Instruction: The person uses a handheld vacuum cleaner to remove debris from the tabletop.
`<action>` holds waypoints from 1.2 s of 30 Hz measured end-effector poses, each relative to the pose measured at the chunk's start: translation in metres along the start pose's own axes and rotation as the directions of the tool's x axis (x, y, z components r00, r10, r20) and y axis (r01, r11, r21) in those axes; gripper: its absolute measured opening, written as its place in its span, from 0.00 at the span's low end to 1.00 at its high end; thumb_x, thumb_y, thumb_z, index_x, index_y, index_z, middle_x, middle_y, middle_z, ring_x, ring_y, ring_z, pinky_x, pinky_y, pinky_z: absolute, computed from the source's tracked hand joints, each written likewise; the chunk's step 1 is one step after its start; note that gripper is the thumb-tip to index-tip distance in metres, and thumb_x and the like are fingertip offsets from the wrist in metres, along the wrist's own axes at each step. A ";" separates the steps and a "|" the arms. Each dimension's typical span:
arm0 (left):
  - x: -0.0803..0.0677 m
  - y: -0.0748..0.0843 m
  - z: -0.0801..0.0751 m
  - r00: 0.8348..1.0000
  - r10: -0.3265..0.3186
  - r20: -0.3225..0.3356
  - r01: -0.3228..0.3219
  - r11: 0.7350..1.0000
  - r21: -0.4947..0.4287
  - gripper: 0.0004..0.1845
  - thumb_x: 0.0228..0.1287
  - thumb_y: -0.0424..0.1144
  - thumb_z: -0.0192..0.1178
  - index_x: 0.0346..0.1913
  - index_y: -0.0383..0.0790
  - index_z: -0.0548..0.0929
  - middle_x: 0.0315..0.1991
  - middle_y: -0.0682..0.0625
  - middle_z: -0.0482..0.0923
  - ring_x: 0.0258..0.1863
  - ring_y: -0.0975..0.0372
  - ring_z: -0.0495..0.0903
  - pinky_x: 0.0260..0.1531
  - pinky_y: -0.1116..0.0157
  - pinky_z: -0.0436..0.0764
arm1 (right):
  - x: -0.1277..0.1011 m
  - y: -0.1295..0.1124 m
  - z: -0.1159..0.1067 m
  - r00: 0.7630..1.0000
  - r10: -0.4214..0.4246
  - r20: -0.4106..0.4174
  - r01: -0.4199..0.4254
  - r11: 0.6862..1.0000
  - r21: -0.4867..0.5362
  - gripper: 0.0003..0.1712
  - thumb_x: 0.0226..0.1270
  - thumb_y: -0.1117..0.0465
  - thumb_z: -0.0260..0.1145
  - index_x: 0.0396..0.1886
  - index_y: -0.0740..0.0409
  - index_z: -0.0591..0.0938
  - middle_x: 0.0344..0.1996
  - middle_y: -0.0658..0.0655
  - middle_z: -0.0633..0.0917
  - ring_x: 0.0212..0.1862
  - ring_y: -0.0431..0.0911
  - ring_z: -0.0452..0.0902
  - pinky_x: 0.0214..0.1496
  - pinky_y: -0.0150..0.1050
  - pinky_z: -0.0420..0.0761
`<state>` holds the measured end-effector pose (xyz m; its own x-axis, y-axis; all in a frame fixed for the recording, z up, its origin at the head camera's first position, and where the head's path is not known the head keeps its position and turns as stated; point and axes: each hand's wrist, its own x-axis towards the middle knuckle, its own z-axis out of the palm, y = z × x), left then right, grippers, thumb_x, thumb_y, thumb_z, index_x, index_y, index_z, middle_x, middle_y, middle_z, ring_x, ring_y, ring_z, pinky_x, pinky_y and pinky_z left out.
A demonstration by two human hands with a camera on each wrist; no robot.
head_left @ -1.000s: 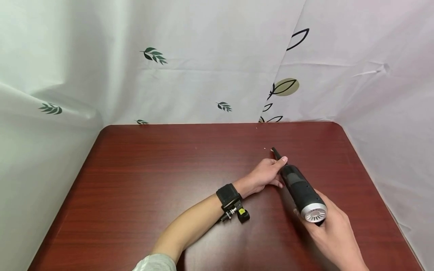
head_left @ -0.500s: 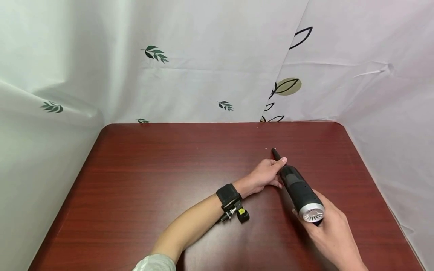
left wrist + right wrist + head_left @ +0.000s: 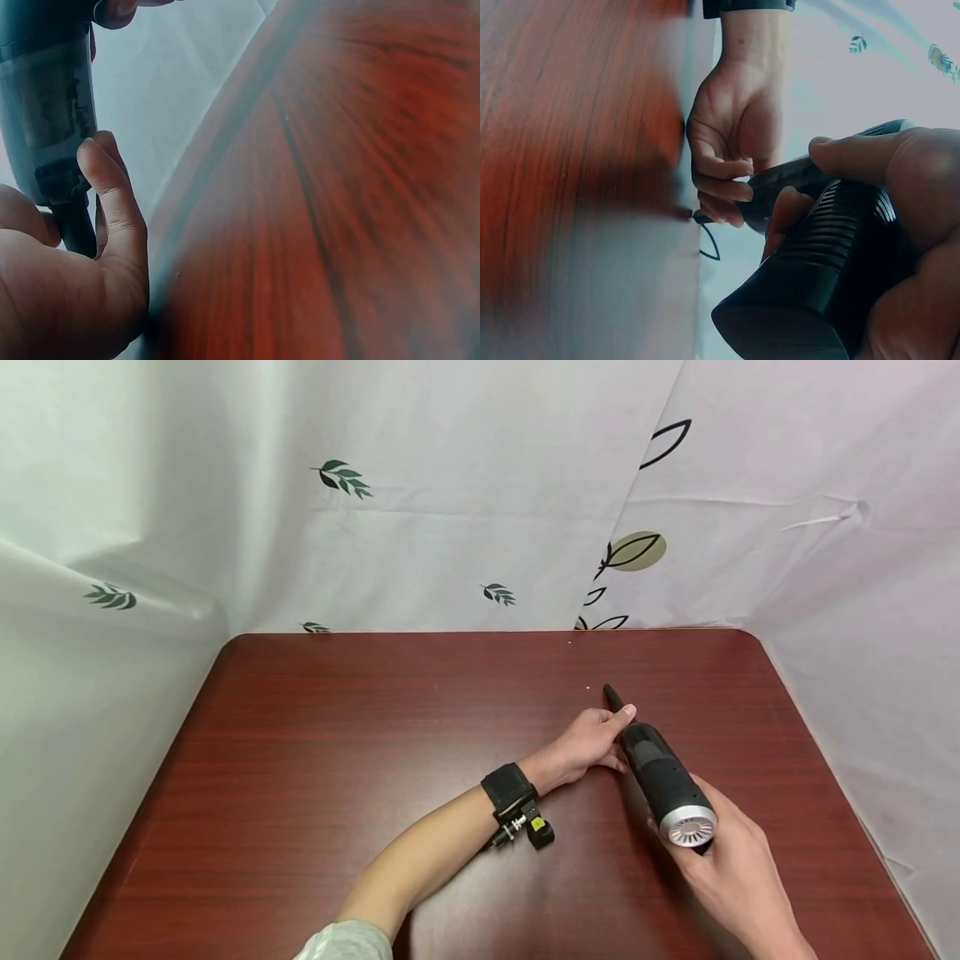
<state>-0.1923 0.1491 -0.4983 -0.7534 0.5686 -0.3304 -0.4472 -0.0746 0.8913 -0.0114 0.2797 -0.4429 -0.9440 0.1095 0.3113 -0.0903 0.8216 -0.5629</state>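
A black handheld vacuum cleaner [image 3: 660, 768] with a silver vented end slants above the right part of the table. My right hand [image 3: 735, 868] grips its ribbed handle [image 3: 817, 262], as the right wrist view shows. At the front, my left hand [image 3: 588, 742] holds the base of the slim black nozzle [image 3: 612, 697] between thumb and curled fingers. The nozzle tip points away from me, low over the tabletop. A tiny white speck [image 3: 587, 687] lies just left of the tip. In the left wrist view the see-through dust cup [image 3: 52, 112] shows above the left fingers.
The reddish-brown wooden table [image 3: 315, 760] has rounded far corners. Another tiny white speck [image 3: 569, 642] lies near its far edge. Pale curtains [image 3: 420, 552] with leaf prints hang behind and at both sides. A black wrist camera strap [image 3: 510, 789] sits on the left wrist.
The nozzle tip has shifted slightly forward and right. A white speck seen at the tip earlier is no longer visible. Both hands keep their hold.
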 end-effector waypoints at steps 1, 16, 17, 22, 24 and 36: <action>-0.001 0.001 -0.001 1.000 -0.001 -0.003 0.001 1.000 -0.002 0.21 0.83 0.52 0.57 0.40 0.36 0.84 0.28 0.46 0.84 0.19 0.60 0.82 0.19 0.67 0.84 | 0.000 0.000 0.000 1.000 0.000 0.001 0.000 1.000 0.001 0.39 0.55 0.63 0.85 0.68 0.54 0.82 0.54 0.55 0.88 0.51 0.53 0.84 0.52 0.15 0.67; -0.009 0.002 -0.014 1.000 0.006 0.002 -0.006 1.000 -0.011 0.21 0.83 0.53 0.56 0.40 0.36 0.83 0.28 0.45 0.85 0.19 0.60 0.82 0.19 0.68 0.84 | 0.003 -0.006 0.006 1.000 -0.016 0.019 0.016 1.000 0.015 0.39 0.56 0.61 0.85 0.69 0.51 0.81 0.56 0.54 0.87 0.52 0.51 0.83 0.54 0.13 0.65; -0.009 0.002 -0.014 1.000 0.007 -0.003 -0.007 1.000 -0.014 0.22 0.83 0.53 0.56 0.40 0.36 0.83 0.27 0.45 0.85 0.19 0.60 0.82 0.19 0.67 0.84 | 0.003 -0.007 0.006 1.000 -0.017 0.020 0.017 1.000 0.015 0.38 0.57 0.61 0.85 0.68 0.51 0.81 0.56 0.54 0.87 0.52 0.51 0.83 0.54 0.13 0.65; -0.009 0.001 -0.018 1.000 0.012 -0.010 -0.012 1.000 -0.021 0.22 0.83 0.53 0.57 0.39 0.36 0.83 0.26 0.45 0.85 0.19 0.60 0.82 0.19 0.67 0.84 | 0.005 -0.008 0.008 0.999 -0.023 0.030 0.023 1.000 0.020 0.39 0.57 0.61 0.85 0.68 0.53 0.81 0.55 0.56 0.88 0.52 0.53 0.84 0.54 0.13 0.66; -0.008 0.001 -0.020 1.000 0.017 -0.011 -0.017 0.999 -0.027 0.22 0.83 0.53 0.57 0.39 0.36 0.83 0.26 0.45 0.85 0.19 0.60 0.82 0.19 0.67 0.84 | 0.007 -0.008 0.009 0.999 -0.031 0.033 0.030 0.999 0.025 0.39 0.56 0.61 0.85 0.69 0.54 0.81 0.56 0.58 0.87 0.53 0.54 0.84 0.54 0.13 0.65; -0.002 0.003 -0.025 0.992 0.081 -0.101 -0.084 0.996 -0.032 0.23 0.83 0.53 0.57 0.43 0.34 0.84 0.30 0.46 0.85 0.22 0.59 0.84 0.23 0.65 0.86 | 0.025 -0.005 0.016 0.996 -0.081 0.021 0.080 0.996 0.038 0.38 0.55 0.63 0.85 0.67 0.58 0.81 0.53 0.58 0.88 0.50 0.55 0.85 0.52 0.17 0.68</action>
<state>-0.2040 0.1272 -0.5022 -0.8319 0.4748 -0.2872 -0.3975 -0.1487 0.9055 -0.0400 0.2690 -0.4444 -0.9401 0.0305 0.3396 -0.1779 0.8057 -0.5650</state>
